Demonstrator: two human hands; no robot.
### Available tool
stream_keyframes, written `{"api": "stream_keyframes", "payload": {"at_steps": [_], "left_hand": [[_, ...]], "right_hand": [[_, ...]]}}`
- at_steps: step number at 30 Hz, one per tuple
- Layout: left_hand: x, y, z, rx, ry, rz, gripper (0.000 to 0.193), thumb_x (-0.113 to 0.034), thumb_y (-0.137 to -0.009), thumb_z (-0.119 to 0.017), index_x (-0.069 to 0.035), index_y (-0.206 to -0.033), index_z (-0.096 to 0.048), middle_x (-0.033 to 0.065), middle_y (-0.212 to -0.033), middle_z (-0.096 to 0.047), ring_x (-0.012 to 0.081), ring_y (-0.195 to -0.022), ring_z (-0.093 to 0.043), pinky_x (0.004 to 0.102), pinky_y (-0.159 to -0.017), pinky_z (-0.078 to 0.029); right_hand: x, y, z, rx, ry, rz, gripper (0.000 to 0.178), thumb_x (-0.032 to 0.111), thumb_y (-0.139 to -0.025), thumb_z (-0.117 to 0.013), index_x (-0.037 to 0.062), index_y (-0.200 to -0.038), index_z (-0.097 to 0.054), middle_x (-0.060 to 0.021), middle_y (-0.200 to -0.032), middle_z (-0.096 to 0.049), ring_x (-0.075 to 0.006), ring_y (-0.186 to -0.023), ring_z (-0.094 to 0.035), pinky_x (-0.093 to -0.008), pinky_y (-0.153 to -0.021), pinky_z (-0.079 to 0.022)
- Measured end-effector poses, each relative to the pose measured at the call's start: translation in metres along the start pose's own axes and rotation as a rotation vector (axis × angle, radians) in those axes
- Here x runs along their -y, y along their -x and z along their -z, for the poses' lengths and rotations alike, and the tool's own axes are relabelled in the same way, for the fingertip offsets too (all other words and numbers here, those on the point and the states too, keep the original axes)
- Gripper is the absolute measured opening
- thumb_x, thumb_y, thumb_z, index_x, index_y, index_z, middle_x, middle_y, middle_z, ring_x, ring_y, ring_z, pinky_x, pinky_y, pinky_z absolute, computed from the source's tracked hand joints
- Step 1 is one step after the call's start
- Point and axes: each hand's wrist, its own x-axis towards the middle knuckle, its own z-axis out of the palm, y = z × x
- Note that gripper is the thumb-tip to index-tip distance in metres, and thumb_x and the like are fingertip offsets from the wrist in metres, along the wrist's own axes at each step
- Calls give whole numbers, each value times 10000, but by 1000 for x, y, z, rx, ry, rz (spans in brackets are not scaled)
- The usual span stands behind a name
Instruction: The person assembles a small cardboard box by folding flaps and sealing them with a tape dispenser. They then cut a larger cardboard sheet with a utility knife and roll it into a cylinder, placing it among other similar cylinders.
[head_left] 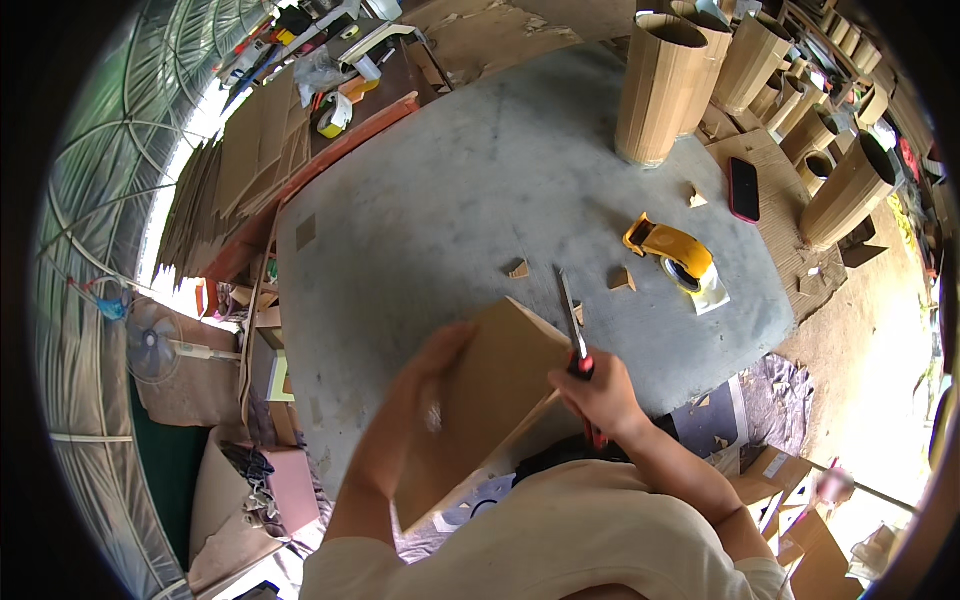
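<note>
A folded brown cardboard piece [490, 380] is tilted in front of my body at the table's near edge. My left hand [445, 350], somewhat blurred, grips its left edge near the far corner. My right hand [607, 395] is closed around scissors [579, 345] with red and black handles. Their long metal blades point away from me, just right of the cardboard's far right edge. Small cardboard scraps [622, 280] lie on the table past the blades. A yellow tape dispenser [675, 250] rests farther right.
The grey table [420, 200] carries tall cardboard tubes [655, 100] at the far right. A dark phone with a red edge [743, 190] lies on the right. Stacked cardboard sheets [250, 150] and a tape roll [335, 115] are at the far left. A fan [155, 345] stands left.
</note>
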Motion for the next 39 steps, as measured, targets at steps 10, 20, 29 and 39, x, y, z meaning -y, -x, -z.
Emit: {"api": "stream_keyframes", "payload": {"at_steps": [10, 20, 29, 39], "left_hand": [[-13, 35, -115, -108, -880, -430, 511, -302, -832, -570, 75, -1131, -396, 280, -1053, -492, 418, -979, -479, 431, -846, -392], [-22, 31, -113, 29, -783, -323, 585, -212, -807, -601, 73, -1241, -331, 285, -1179, -444, 410, -1104, -427, 411, -920, -364], [-24, 31, -115, -20, -793, -378, 420, -178, -832, -561, -88, -1207, -394, 168, -1006, -593, 379, -921, -556, 405, -727, -458], [-23, 34, -116, -122, -933, -365, 555, -212, -821, -607, 9, -1267, -361, 218, -1052, -578, 365, -961, -566, 361, -770, -465]], "right_hand": [[-14, -24, 9, -224, 524, -117, 327, 330, -860, -521, 33, -979, -455, -183, -807, -613, -385, -731, -589, -427, -670, -461], [-34, -1, -21, -137, 955, 38, 309, 347, -873, -500, 43, -839, -460, -170, -670, -573, -334, -546, -590, -414, -482, -481], [-43, -9, -22, -177, 977, 114, 321, 365, -841, -536, 53, -796, -474, -144, -619, -559, -286, -497, -592, -374, -418, -471], [-126, 39, 179, -547, 992, -453, 215, 279, -929, -388, 76, -934, -459, -162, -621, -587, -294, -573, -606, -448, -466, -441]]}}
